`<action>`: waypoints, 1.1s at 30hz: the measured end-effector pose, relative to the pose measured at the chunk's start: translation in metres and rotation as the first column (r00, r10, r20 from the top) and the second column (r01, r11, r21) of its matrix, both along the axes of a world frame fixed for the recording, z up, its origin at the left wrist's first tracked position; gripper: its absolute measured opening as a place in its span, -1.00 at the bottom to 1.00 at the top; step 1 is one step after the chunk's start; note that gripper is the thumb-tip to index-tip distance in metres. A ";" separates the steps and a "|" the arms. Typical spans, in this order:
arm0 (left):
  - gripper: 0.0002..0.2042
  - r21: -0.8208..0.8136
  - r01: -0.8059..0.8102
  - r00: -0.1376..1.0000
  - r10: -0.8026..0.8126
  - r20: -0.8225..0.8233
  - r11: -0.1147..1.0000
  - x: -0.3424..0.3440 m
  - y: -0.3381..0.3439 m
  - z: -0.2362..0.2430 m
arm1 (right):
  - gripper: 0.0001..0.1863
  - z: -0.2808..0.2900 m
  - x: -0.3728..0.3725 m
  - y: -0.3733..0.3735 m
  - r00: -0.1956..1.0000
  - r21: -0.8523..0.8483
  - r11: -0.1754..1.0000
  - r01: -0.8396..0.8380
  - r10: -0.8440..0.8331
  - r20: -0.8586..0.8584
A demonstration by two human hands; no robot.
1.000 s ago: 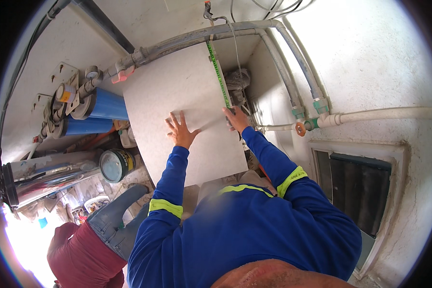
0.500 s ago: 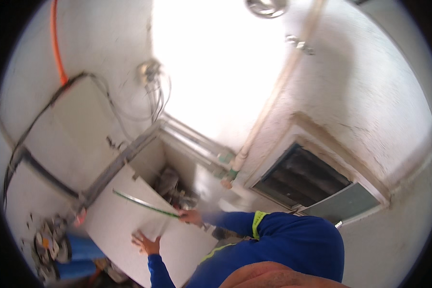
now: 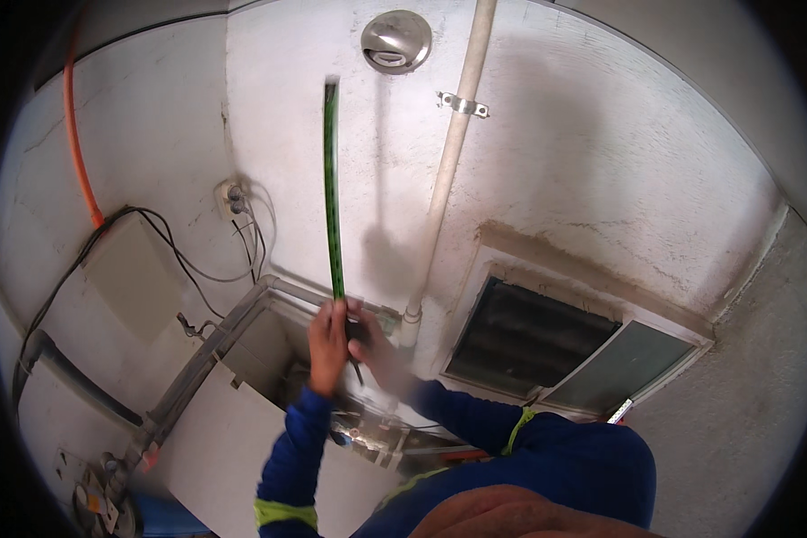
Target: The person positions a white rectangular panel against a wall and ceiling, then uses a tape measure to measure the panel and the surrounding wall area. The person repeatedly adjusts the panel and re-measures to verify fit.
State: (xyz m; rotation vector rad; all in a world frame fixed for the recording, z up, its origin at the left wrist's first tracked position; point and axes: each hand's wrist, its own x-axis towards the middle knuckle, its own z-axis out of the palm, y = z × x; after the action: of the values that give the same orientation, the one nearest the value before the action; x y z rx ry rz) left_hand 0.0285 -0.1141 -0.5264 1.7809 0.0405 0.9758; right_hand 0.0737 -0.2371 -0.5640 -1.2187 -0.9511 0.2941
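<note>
A tape measure's long green blade (image 3: 331, 193) stands nearly upright before the white wall, dark marks along it. My left hand (image 3: 329, 345) pinches the lower end of the blade between its fingers. Close on its right, my right hand (image 3: 378, 348) is curled round a dark body at the blade's foot, probably the tape case; motion smears this hand and its fingers partly cover the case. Below both hands lies a wide white board (image 3: 242, 439), slanting down toward the left.
A pale pipe (image 3: 442, 188) climbs the wall, held by a metal clamp (image 3: 464, 105). A round metal cover (image 3: 396, 42) sits high up. Right of the pipe is a framed window (image 3: 533, 336). Cables (image 3: 166, 235) and a socket (image 3: 233, 197) are on the left wall. Clutter fills the gap behind the board.
The blade has swung from lying across the white board to upright against the wall. My left hand has left the board and joined my right hand at the tape. The view has shifted.
</note>
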 end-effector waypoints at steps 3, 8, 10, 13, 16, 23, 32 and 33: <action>-0.66 -0.042 0.162 0.980 -0.156 0.121 0.986 0.059 0.026 0.086 | -0.05 0.034 0.022 -0.001 0.997 0.116 0.993 0.025 -0.033 0.070; -0.71 0.377 -0.116 0.976 0.035 0.215 0.919 0.121 0.095 0.250 | -0.05 0.008 0.036 -0.053 0.978 -0.078 0.989 -0.127 0.138 0.157; -0.67 0.583 -0.248 0.955 0.095 0.280 0.774 0.133 0.120 0.308 | -0.06 -0.019 0.030 -0.082 0.980 -0.272 0.957 -0.103 0.145 0.136; -0.66 0.695 -0.285 0.949 0.091 0.302 0.660 0.146 0.146 0.369 | -0.08 -0.057 0.026 -0.121 0.994 -0.369 0.924 -0.098 0.106 0.003; -0.63 0.726 -0.337 0.934 0.116 0.338 0.599 0.155 0.161 0.407 | -0.11 -0.085 0.033 -0.153 0.993 -0.473 0.873 -0.117 0.087 -0.085; -0.64 0.746 -0.620 0.780 0.296 0.552 0.242 0.165 0.183 0.455 | -0.13 -0.122 0.058 -0.179 0.999 -0.514 0.858 -0.019 0.000 -0.038; -0.68 0.575 -0.807 0.586 0.298 0.754 0.133 0.182 0.181 0.459 | -0.15 -0.136 0.071 -0.180 0.998 -0.510 0.860 -0.032 0.001 -0.061; -0.69 0.589 -0.794 0.603 0.323 0.729 0.152 0.181 0.180 0.455 | -0.15 -0.138 0.072 -0.180 0.998 -0.503 0.864 -0.036 0.007 -0.060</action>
State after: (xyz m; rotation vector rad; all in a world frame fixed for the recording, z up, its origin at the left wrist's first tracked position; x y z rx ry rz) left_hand 0.2100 0.0660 -0.0714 2.5270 -0.1170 2.3722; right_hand 0.1460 -0.4168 -0.7025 -1.6689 -0.8641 0.6220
